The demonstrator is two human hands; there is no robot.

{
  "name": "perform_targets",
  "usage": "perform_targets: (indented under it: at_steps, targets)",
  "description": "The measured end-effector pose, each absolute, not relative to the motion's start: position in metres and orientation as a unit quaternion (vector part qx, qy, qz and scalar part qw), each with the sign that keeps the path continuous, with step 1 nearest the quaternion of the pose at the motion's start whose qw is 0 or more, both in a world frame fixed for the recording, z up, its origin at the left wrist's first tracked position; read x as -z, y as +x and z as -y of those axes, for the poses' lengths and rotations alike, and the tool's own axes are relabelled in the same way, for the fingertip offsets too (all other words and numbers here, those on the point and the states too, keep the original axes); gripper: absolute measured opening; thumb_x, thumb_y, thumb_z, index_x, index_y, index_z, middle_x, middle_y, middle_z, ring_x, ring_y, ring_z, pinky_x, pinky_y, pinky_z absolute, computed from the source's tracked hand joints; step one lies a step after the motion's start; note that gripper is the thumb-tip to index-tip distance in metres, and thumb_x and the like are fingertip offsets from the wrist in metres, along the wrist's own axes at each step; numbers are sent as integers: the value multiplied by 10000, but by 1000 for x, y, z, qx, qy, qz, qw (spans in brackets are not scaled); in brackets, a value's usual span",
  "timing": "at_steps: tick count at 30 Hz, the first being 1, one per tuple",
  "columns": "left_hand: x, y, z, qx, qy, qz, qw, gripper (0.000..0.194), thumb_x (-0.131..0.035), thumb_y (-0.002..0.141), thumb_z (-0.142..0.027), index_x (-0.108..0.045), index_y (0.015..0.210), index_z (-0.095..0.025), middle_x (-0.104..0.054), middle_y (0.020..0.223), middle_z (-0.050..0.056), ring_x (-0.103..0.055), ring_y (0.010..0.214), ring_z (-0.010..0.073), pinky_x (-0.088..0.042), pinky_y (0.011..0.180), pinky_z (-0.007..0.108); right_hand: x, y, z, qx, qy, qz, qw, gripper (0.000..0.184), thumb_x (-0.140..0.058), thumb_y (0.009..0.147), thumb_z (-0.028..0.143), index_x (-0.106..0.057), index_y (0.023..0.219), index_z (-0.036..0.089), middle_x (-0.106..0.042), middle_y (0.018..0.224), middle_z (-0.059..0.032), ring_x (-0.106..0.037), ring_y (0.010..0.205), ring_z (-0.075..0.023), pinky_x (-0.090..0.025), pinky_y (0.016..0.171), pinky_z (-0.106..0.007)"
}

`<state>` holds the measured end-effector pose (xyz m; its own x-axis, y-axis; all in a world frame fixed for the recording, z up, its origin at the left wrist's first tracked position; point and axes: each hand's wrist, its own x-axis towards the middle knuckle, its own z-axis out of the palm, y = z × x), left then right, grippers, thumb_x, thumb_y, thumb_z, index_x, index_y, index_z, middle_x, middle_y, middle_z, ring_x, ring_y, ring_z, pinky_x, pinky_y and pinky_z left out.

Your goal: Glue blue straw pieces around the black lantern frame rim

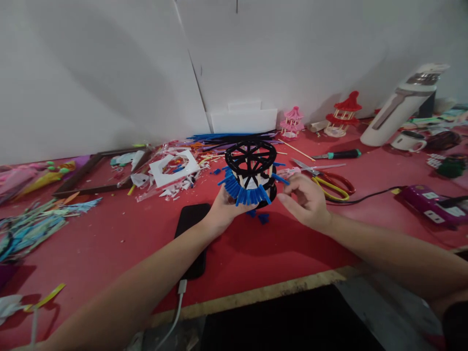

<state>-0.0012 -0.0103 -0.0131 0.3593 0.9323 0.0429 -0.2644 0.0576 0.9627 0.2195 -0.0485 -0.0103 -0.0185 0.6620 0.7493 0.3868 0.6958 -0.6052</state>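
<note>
1. nearest us, our left forearm (146,278) crosses the near edge of the red table (292,258), above a black phone (197,261); a white cable (179,307) runs from the phone over that edge.
2. we hold a black-and-blue round model (248,172) above the table's middle, our left hand (226,202) closed around its lower left side.
3. our right hand (305,200) is half curled beside it, thumb parted from fingers; we see no firm hold, and cannot tell whether a fingertip touches the blue strip.
4. further right we have scissors (319,179) and, toward the right edge, a purple device (431,204).
5. along the far edge we see blue and black stems (226,139), a pink pagoda (292,124), a red pagoda (343,114) and, near the far right corner, a white bottle (398,114).
</note>
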Motion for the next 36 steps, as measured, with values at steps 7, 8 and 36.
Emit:
perform_targets:
  at_steps: [7,8,36]
  targets:
    - [6,0,12,-456,544,-318,628,650,-1013,559,-302,-709,1125,-201,-779,1151,100,-713,1151,344,-502,1090,550,-2,224,59,112,-326,751,562,228,-853,819,488,-746,955,339,-625,784,-5,-575,746,-201,-481,738,-402]
    - [5,1,13,-459,551,-310,624,626,-1013,558,-305,-714,1100,-211,-785,1133,91,-717,1138,342,-510,1082,543,-2,226,59,161,-318,760,544,265,-837,838,499,-757,1049,361,-626,822,-10,-579,772,-199,-477,755,-398]
    - [10,-2,16,-475,582,-282,598,549,-989,590,-294,-673,1033,-228,-713,1151,82,-683,1130,346,-490,1062,543,7,221,69,173,-360,810,429,464,-745,891,544,-655,1346,525,-539,1270,-69,-589,1118,-291,-497,996,-515]
